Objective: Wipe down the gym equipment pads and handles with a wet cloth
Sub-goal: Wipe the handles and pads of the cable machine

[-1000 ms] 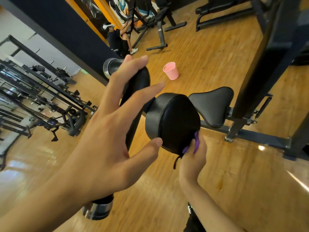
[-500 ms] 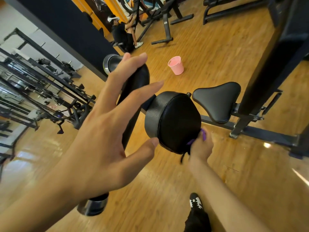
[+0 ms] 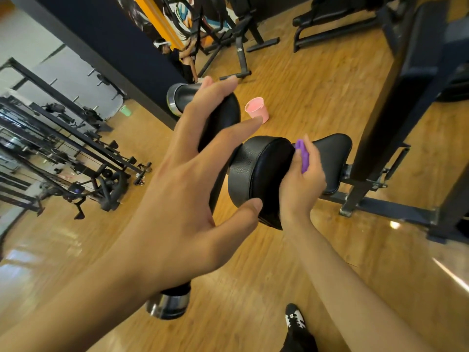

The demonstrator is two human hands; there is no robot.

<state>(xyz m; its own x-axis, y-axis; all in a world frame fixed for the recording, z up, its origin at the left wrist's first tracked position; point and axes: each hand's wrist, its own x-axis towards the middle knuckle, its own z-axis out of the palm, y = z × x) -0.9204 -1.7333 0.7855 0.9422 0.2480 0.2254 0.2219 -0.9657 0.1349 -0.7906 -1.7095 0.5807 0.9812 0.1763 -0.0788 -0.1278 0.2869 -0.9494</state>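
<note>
Head view: the left hand (image 3: 182, 199) is spread wide, its thumb touching the near edge of the round black pad (image 3: 256, 174) and its fingers lying over the roller pad (image 3: 223, 115) behind. The right hand (image 3: 302, 184) grips a purple cloth (image 3: 303, 156), pressed against the round pad's right side. Farther off, a pink cup (image 3: 256, 109) stands upright on the wooden floor (image 3: 317, 92); whether it holds anything cannot be told.

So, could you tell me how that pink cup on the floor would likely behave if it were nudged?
The pink cup looks like thin plastic, so probably light and easily slid on the smooth wooden floor. It stands on its narrower end, so it may tip readily. Its contents cannot be seen.
</note>
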